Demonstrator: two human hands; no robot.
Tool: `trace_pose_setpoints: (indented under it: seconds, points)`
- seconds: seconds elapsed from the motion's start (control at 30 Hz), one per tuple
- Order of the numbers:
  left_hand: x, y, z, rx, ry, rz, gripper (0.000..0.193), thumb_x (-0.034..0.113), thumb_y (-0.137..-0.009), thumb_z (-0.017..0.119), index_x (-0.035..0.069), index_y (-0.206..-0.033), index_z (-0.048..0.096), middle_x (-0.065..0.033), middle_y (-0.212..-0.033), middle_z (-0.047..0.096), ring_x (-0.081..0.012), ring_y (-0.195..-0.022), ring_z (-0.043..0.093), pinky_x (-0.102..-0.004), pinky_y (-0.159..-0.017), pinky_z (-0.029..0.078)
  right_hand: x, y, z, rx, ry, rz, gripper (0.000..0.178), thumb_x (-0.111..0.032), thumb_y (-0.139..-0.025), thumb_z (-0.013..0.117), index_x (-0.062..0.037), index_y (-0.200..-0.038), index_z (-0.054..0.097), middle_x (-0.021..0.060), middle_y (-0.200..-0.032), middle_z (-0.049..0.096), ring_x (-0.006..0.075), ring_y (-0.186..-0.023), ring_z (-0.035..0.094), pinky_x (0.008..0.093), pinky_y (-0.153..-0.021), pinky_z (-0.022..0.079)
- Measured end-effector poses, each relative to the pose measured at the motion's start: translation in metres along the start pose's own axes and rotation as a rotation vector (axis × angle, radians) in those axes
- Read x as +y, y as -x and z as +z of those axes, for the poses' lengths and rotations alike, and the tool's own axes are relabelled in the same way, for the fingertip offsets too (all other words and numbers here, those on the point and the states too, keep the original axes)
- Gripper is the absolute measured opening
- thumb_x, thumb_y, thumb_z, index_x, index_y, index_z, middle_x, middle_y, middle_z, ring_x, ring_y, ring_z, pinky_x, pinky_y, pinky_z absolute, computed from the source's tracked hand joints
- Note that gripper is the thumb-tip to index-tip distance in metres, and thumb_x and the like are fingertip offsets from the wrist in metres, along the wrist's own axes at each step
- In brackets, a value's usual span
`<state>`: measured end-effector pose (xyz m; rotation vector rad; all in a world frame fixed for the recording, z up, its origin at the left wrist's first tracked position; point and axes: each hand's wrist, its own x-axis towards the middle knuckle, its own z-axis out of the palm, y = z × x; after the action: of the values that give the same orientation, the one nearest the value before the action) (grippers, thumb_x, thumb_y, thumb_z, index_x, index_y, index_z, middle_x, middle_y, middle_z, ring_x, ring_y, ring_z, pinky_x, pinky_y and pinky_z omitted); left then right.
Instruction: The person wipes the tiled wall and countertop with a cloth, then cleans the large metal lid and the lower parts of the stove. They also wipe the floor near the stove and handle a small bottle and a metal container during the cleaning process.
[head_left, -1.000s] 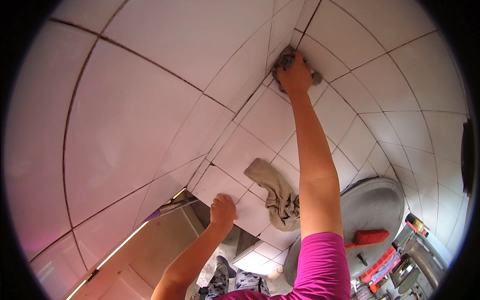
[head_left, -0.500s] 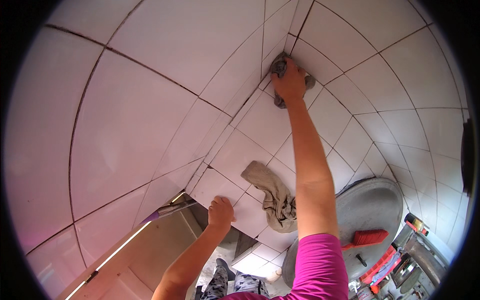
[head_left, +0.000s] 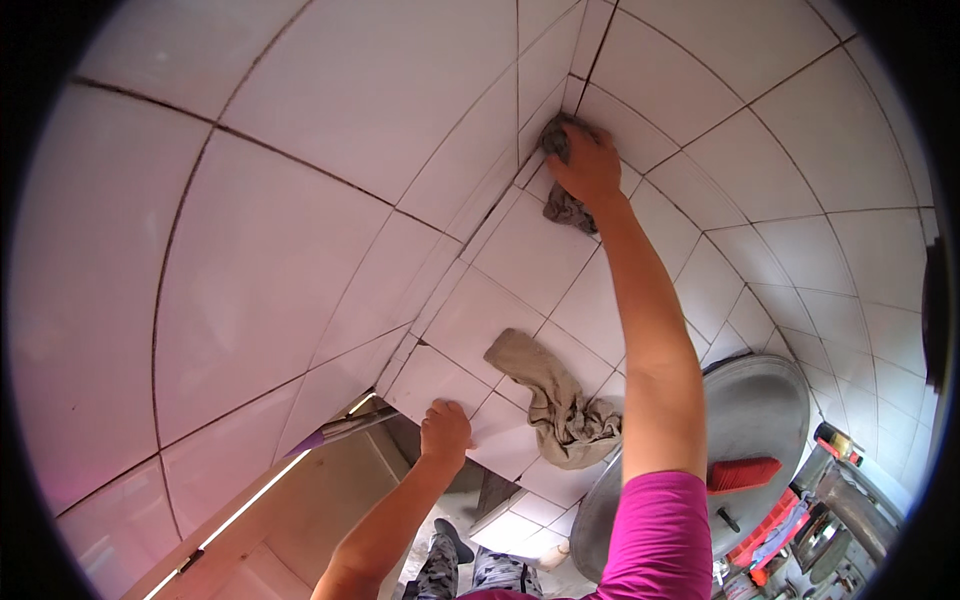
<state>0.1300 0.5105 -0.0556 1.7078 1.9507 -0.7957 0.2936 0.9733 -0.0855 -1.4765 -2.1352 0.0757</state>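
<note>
My right hand reaches far forward to the corner where the tiled walls meet the tiled counter. It grips a bunched grey-brown cloth, pressed against the tiles, with part of it trailing below the palm. Closer to me, my left hand rests on the counter's front edge, its fingers curled over the tile; whether anything is under them I cannot make out. Between my two arms a second crumpled brown cloth lies on the counter, its near end by my right forearm.
Right of my right arm sits a large round grey metal lid with a red brush on it. Several kitchen items crowd the lower right, including a bottle. A brown door-like panel stands below the counter at left.
My right hand has shifted slightly right and nearer in the corner, and the cloth under it has bunched differently. My left hand stays on the edge.
</note>
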Motion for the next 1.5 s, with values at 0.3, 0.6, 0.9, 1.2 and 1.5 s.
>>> trace_pose_setpoints:
  seconds: [0.3, 0.6, 0.9, 1.2, 1.5]
  points:
    - [-0.005, 0.005, 0.008, 0.065, -0.011, -0.033, 0.078, 0.049, -0.055, 0.097, 0.001, -0.104, 0.060, -0.0113, -0.102, 0.058, -0.0223, -0.089, 0.067, -0.0332, -0.076, 0.061, -0.114, 0.079, -0.007, -0.265, -0.089, 0.105, 0.046, -0.017, -0.078, 0.076, -0.0110, -0.122, 0.062, 0.0094, -0.123, 0.063, 0.0375, -0.120, 0.054, 0.0468, -0.094, 0.056]
    - [-0.006, 0.004, -0.006, -0.008, 0.030, -0.031, 0.074, 0.044, -0.059, 0.098, 0.000, -0.105, 0.061, -0.0130, -0.104, 0.060, -0.0251, -0.094, 0.068, -0.0337, -0.075, 0.062, -0.111, 0.126, -0.052, -0.168, -0.593, -0.137, 0.045, 0.003, -0.069, 0.069, -0.0132, -0.111, 0.070, 0.0070, -0.119, 0.068, 0.0346, -0.115, 0.059, 0.0455, -0.098, 0.054]
    - [0.001, 0.001, -0.009, 0.020, 0.047, 0.009, 0.076, 0.046, -0.060, 0.097, -0.001, -0.107, 0.061, -0.0129, -0.105, 0.059, -0.0241, -0.093, 0.067, -0.0325, -0.076, 0.061, -0.009, 0.067, 0.001, 0.102, 0.106, 0.156, 0.057, -0.051, -0.088, 0.070, -0.0136, -0.130, 0.066, 0.0084, -0.147, 0.057, 0.0370, -0.144, 0.039, 0.0584, -0.113, 0.038]
    - [-0.005, 0.004, 0.004, 0.071, 0.012, 0.009, 0.082, 0.052, -0.056, 0.096, -0.002, -0.104, 0.058, -0.0120, -0.100, 0.058, -0.0233, -0.088, 0.068, -0.0317, -0.071, 0.062, -0.117, 0.124, -0.013, -0.233, -0.551, -0.174, 0.027, -0.002, -0.076, 0.072, -0.0168, -0.099, 0.073, 0.0041, -0.125, 0.063, 0.0313, -0.119, 0.056, 0.0431, -0.099, 0.053]
    - [0.002, 0.001, -0.002, 0.079, 0.017, 0.007, 0.078, 0.047, -0.055, 0.098, 0.001, -0.105, 0.061, -0.0121, -0.101, 0.059, -0.0234, -0.092, 0.067, -0.0327, -0.073, 0.061, -0.023, 0.055, 0.005, 0.111, 0.006, 0.194, 0.051, -0.026, -0.086, 0.071, -0.0216, -0.136, 0.062, 0.0156, -0.153, 0.049, 0.0441, -0.132, 0.048, 0.0541, -0.110, 0.044]
